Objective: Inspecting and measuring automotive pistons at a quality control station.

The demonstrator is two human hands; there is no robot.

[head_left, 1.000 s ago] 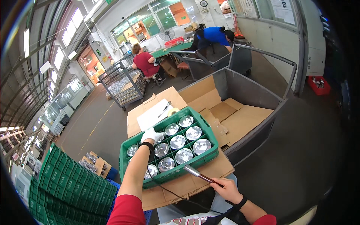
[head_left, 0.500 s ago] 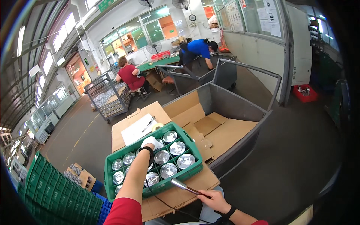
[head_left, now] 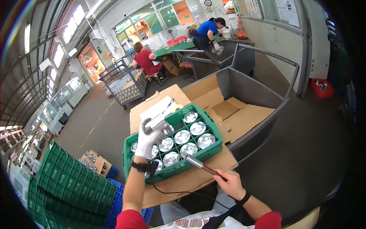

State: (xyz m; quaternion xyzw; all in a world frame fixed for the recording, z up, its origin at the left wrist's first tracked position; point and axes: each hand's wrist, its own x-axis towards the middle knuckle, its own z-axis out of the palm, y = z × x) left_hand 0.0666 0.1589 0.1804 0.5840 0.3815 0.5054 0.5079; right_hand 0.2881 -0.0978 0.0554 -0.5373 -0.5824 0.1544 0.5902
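My gloved left hand [head_left: 145,142] is closed around a shiny metal piston [head_left: 159,123], raised above the green divided crate [head_left: 212,152]. Other pistons [head_left: 206,141] sit upright in the crate's compartments; one compartment near the far edge, beside the raised piston, holds none. My bare right hand [head_left: 231,185] grips a stick-shaped tool [head_left: 201,165] by its brown handle, its silver cylindrical head over the crate's near edge. A black cord [head_left: 179,192] hangs from near my left wrist across the cardboard.
Beneath the crate lies cardboard [head_left: 225,162], with paper and a tape roll [head_left: 176,108] behind. A grey metal cart [head_left: 251,149] lined with cardboard stands to the right. Stacked green crates [head_left: 72,183] are at left. Two people work farther back.
My left hand has come up out of the crate, lifting a piston toward the left. The tool in my right hand stays near the crate's front edge. The view has shifted.
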